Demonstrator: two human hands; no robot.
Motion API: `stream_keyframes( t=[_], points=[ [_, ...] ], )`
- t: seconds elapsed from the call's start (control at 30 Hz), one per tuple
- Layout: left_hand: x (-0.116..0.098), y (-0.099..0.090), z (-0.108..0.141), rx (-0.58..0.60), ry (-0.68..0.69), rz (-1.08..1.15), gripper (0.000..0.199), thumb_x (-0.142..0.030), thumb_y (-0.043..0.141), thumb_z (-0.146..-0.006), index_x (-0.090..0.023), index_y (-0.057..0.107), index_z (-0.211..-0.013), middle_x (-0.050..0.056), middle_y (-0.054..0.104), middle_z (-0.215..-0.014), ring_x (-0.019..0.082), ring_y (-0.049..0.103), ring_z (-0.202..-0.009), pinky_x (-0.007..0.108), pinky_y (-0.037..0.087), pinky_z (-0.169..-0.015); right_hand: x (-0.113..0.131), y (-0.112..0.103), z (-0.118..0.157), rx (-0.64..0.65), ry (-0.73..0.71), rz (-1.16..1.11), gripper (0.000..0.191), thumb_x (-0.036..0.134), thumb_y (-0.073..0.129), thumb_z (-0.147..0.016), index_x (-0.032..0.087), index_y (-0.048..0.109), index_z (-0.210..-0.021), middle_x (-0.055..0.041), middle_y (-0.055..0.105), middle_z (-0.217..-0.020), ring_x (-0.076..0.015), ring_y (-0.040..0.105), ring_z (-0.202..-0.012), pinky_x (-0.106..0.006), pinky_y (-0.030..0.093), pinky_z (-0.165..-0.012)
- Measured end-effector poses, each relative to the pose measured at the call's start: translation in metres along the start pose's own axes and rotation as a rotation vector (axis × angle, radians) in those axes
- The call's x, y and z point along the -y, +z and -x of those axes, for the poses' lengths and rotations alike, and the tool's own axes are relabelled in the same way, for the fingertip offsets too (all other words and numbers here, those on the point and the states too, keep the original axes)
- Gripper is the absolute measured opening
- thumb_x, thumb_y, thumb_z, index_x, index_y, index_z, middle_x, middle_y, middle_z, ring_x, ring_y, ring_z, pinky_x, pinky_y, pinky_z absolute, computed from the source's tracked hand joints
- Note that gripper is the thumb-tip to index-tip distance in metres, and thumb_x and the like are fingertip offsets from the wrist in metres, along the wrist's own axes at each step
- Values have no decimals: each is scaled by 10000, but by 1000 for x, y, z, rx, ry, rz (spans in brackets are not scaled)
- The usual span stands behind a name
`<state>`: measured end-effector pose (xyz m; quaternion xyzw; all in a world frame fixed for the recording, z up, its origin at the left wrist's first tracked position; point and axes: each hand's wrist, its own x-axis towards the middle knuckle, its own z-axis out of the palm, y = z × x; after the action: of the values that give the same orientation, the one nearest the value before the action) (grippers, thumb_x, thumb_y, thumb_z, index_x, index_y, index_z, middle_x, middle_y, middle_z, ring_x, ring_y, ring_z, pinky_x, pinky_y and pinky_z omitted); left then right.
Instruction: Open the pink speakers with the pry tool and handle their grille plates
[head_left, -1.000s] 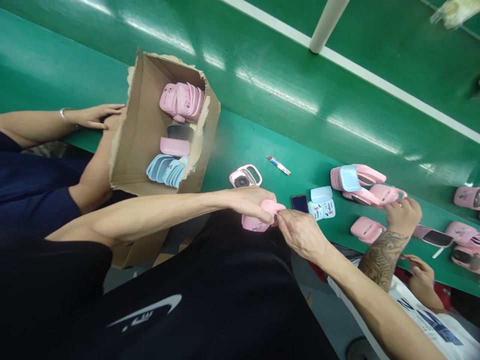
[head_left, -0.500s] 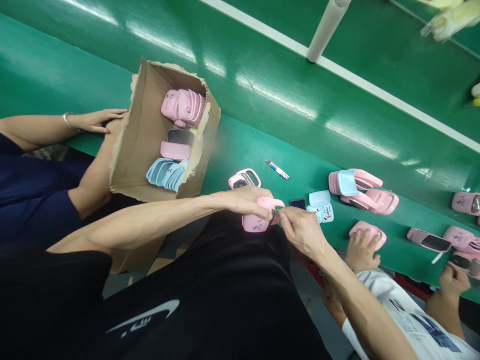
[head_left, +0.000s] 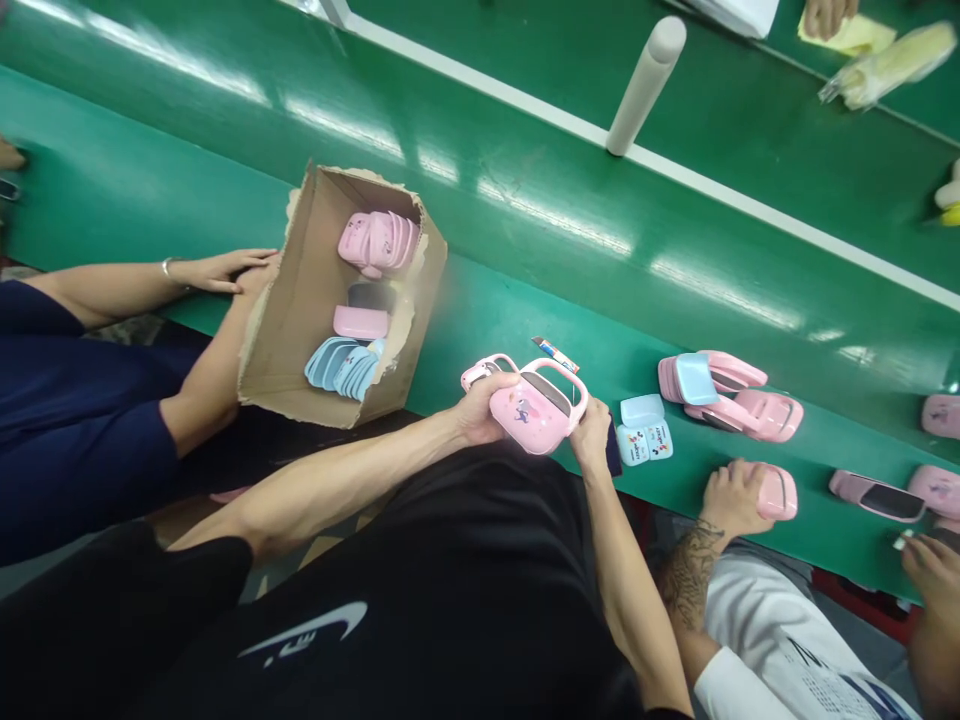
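Observation:
A pink case with a looped handle and a printed figure is held over the bench edge, in front of my body. My left hand grips its left side, thumb on the printed face. At its right side, below the handle, my right hand is closed on the case. Behind my left hand lies another pink handled piece, partly covered. A small cutter rests on the green bench just beyond the handle. Light blue printed panels lie to the right of my right hand.
An open cardboard box with pink and blue panels stands at left, a person's hand against it. At right are stacked pink pieces and another person's hand on a pink piece. A white post rises behind.
The pink case has turned so its printed face and looped handle show. My right hand has moved from its front to its right side. The view has shifted slightly.

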<state>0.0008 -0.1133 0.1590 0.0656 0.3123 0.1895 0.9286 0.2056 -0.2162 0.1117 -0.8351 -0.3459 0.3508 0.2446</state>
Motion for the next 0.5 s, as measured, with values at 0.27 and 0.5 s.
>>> stream_keyframes(
  t=[0.27,0.5],
  points=[
    [10,9,-1,123,48,42,566,-509,825,-803,-67,789,-1155,190,836,-1146,337,796,-1039,409,584,-952,73,-30,76,282,-29,-1113,726,696,707,-938,279,584,-1520,-112,606,-1601,-328,596,-1456,-554,454,-1244],
    [13,27,5,223,89,-15,618,-532,853,-756,-99,756,-1186,189,824,-1174,405,771,-1154,470,580,-1017,92,-41,100,296,-42,-1242,686,467,892,-858,302,639,-1473,-84,568,-1651,-342,524,-1539,-589,365,-1330]
  ],
)
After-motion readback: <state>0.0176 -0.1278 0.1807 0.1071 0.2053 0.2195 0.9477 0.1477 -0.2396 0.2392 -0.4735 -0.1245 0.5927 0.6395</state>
